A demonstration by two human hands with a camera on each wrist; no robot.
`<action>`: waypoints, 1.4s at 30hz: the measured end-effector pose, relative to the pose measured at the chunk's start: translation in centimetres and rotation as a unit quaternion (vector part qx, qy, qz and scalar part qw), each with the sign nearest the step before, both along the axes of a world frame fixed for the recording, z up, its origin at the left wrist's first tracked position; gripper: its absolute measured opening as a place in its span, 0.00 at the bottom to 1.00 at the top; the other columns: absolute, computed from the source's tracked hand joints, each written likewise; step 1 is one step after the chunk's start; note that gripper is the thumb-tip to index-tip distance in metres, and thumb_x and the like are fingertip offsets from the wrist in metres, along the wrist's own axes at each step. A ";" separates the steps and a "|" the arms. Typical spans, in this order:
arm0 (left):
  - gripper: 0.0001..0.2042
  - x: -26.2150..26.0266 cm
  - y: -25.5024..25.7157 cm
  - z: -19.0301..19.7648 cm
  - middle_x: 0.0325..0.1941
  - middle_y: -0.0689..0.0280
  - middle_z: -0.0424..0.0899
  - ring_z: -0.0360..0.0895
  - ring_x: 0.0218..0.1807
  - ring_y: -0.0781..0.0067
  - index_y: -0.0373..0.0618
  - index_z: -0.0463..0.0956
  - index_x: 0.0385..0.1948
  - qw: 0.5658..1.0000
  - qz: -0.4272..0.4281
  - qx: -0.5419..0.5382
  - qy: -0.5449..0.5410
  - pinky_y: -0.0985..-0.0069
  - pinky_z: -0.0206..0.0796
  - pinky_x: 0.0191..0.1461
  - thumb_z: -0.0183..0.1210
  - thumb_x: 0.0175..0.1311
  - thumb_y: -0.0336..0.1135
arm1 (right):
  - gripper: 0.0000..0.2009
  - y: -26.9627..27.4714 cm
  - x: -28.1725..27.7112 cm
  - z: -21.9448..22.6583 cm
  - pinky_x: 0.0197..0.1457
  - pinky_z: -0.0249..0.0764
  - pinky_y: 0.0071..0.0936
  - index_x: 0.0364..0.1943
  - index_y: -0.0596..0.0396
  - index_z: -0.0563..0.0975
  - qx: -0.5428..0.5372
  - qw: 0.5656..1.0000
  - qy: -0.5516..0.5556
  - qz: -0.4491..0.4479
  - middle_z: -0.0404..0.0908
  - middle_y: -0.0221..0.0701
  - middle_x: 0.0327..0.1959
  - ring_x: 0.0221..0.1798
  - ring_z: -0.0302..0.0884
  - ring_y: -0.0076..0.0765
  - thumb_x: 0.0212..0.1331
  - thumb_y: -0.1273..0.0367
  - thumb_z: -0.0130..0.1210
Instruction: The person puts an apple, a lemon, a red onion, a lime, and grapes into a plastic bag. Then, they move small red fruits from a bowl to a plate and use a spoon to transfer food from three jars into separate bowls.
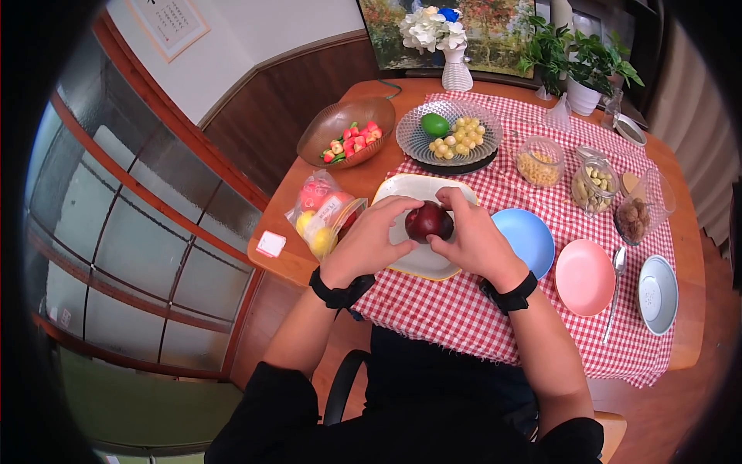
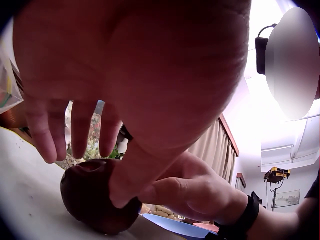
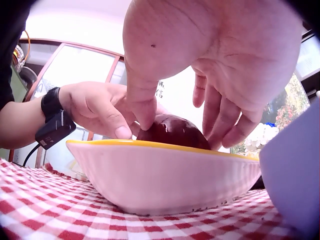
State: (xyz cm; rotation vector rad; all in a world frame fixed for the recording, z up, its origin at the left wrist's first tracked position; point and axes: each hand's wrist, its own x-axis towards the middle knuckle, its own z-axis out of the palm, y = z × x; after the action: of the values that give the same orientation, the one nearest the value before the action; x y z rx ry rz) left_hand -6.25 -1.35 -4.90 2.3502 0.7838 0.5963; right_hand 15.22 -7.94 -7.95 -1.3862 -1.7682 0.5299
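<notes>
Fingers curved, left hand and right hand clasp a dark red apple from either side, its lower part within a yellow-rimmed white dish. Beyond, a clear bowl holds pale grapes and a green fruit; a brown bowl, small red-and-yellow fruit.

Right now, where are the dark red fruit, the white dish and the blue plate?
Dark red fruit point(image 1: 430, 223): head view, middle of its skin.
White dish point(image 3: 167, 175): right wrist view, its outer wall.
Blue plate point(image 1: 529, 240): head view, its bare inside.
</notes>
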 end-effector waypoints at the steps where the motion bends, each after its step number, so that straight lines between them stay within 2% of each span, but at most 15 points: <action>1: 0.28 0.2 0.0 0.0 0.61 0.60 0.82 0.78 0.63 0.60 0.46 0.76 0.63 1.000 0.000 0.000 0.000 0.68 0.75 0.60 0.70 0.57 0.29 | 0.34 0.1 0.0 -0.2 0.63 0.80 0.45 0.62 0.60 0.67 0.000 1.000 0.000 0.000 0.81 0.59 0.55 0.59 0.82 0.65 0.50 0.70 0.71; 7: 0.28 0.4 0.5 -0.8 0.57 0.56 0.85 0.82 0.57 0.60 0.41 0.75 0.63 0.998 0.017 0.052 0.016 0.67 0.75 0.59 0.72 0.60 0.35 | 0.30 -0.1 0.3 0.0 0.58 0.81 0.45 0.58 0.60 0.71 0.018 1.000 0.008 0.023 0.83 0.53 0.53 0.55 0.83 0.64 0.50 0.71 0.72; 10: 0.25 0.1 0.9 -1.3 0.51 0.53 0.87 0.85 0.52 0.59 0.38 0.76 0.61 0.998 0.043 -0.006 0.036 0.67 0.75 0.57 0.70 0.65 0.39 | 0.28 -0.3 0.4 -0.5 0.60 0.79 0.44 0.56 0.60 0.75 0.036 0.999 -0.009 0.040 0.83 0.50 0.52 0.55 0.82 0.61 0.48 0.72 0.71; 12: 0.23 0.0 1.2 -1.5 0.45 0.54 0.88 0.85 0.48 0.59 0.37 0.77 0.60 0.997 0.053 -0.023 0.053 0.68 0.75 0.55 0.67 0.68 0.41 | 0.28 -0.4 0.3 -0.5 0.64 0.75 0.44 0.56 0.60 0.77 0.143 0.981 -0.128 -0.003 0.83 0.49 0.51 0.57 0.80 0.58 0.47 0.73 0.71; 16: 0.22 0.2 1.1 -0.6 0.46 0.53 0.86 0.84 0.51 0.60 0.37 0.77 0.59 0.992 0.066 -0.013 0.106 0.68 0.75 0.54 0.65 0.71 0.41 | 0.28 -0.2 0.7 -0.6 0.66 0.73 0.46 0.57 0.60 0.78 0.090 0.990 -0.112 0.007 0.83 0.48 0.52 0.58 0.79 0.57 0.47 0.74 0.70; 18: 0.25 -0.1 1.3 -1.4 0.51 0.53 0.85 0.82 0.56 0.59 0.37 0.76 0.60 0.991 0.076 0.060 0.089 0.67 0.75 0.56 0.68 0.67 0.43 | 0.26 -0.1 0.6 -0.8 0.62 0.75 0.47 0.57 0.60 0.78 0.082 0.993 -0.088 0.015 0.83 0.50 0.51 0.56 0.80 0.59 0.50 0.73 0.70; 22: 0.31 -0.2 0.8 -1.0 0.56 0.53 0.83 0.80 0.59 0.58 0.38 0.74 0.63 0.997 0.035 0.062 0.041 0.65 0.75 0.59 0.73 0.61 0.44 | 0.25 -0.1 0.5 -0.2 0.60 0.76 0.47 0.57 0.61 0.78 0.020 0.997 -0.078 0.009 0.83 0.52 0.49 0.54 0.80 0.61 0.53 0.72 0.69; 24: 0.37 -0.5 1.0 -1.7 0.58 0.54 0.82 0.80 0.59 0.57 0.39 0.71 0.66 0.997 0.019 0.067 0.028 0.63 0.75 0.61 0.77 0.54 0.44 | 0.24 -0.3 0.2 0.6 0.58 0.77 0.48 0.57 0.62 0.78 -0.074 0.996 -0.051 0.011 0.83 0.54 0.49 0.53 0.81 0.62 0.54 0.72 0.68; 28: 0.37 -0.4 0.6 -0.6 0.58 0.53 0.82 0.80 0.59 0.54 0.40 0.71 0.65 0.998 0.039 0.023 0.031 0.61 0.74 0.62 0.77 0.53 0.43 | 0.21 -0.3 0.4 -0.3 0.63 0.72 0.50 0.53 0.62 0.80 -0.012 0.997 -0.077 0.000 0.84 0.51 0.47 0.53 0.80 0.60 0.53 0.72 0.68; 30: 0.36 -0.3 0.6 -0.8 0.57 0.52 0.82 0.80 0.58 0.50 0.40 0.72 0.63 0.980 0.101 0.159 0.059 0.59 0.73 0.61 0.77 0.52 0.42 | 0.24 -0.1 0.9 -0.6 0.68 0.73 0.45 0.56 0.63 0.80 0.085 0.992 -0.095 -0.010 0.82 0.51 0.56 0.62 0.78 0.60 0.53 0.73 0.69; 33: 0.35 0.0 0.6 -0.6 0.58 0.51 0.82 0.80 0.58 0.47 0.40 0.73 0.61 0.975 0.137 0.162 0.070 0.58 0.72 0.61 0.77 0.51 0.42 | 0.24 -0.2 1.0 -0.1 0.72 0.71 0.44 0.56 0.63 0.80 0.041 0.995 -0.082 -0.026 0.82 0.49 0.58 0.65 0.76 0.58 0.51 0.74 0.69; 34: 0.34 0.0 0.8 -1.0 0.53 0.52 0.84 0.83 0.53 0.48 0.40 0.74 0.60 0.971 0.144 0.182 0.065 0.57 0.73 0.57 0.77 0.52 0.45 | 0.24 -0.2 0.9 -0.3 0.72 0.71 0.44 0.56 0.63 0.80 0.039 0.996 -0.082 -0.025 0.82 0.49 0.58 0.65 0.76 0.58 0.51 0.74 0.69; 38: 0.32 -0.1 1.1 -1.4 0.47 0.51 0.87 0.85 0.48 0.52 0.38 0.76 0.59 0.983 0.128 0.112 0.071 0.61 0.75 0.53 0.75 0.56 0.47 | 0.24 -0.1 0.4 -0.4 0.65 0.75 0.47 0.54 0.64 0.79 0.061 0.996 -0.072 -0.006 0.83 0.51 0.53 0.59 0.79 0.60 0.49 0.76 0.67; 40: 0.31 0.0 0.9 -1.4 0.42 0.49 0.88 0.87 0.44 0.56 0.35 0.76 0.59 0.994 0.094 -0.022 0.056 0.65 0.77 0.49 0.70 0.63 0.51 | 0.25 -0.3 0.2 -0.1 0.64 0.76 0.47 0.55 0.63 0.78 0.042 0.997 -0.058 0.004 0.83 0.51 0.52 0.58 0.79 0.61 0.48 0.77 0.67; 42: 0.31 0.0 1.0 -1.7 0.42 0.48 0.88 0.87 0.43 0.56 0.34 0.76 0.60 0.993 0.091 -0.026 0.065 0.66 0.77 0.49 0.68 0.66 0.52 | 0.28 -0.3 0.0 0.3 0.62 0.78 0.47 0.57 0.62 0.76 0.034 0.998 -0.055 0.025 0.82 0.51 0.52 0.56 0.80 0.63 0.46 0.78 0.68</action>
State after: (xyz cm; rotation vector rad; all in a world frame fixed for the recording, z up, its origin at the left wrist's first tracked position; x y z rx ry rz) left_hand -6.29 -0.30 -6.62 2.3040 1.0690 0.4947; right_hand 15.24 -8.29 -7.70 -1.3497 -1.8970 0.4232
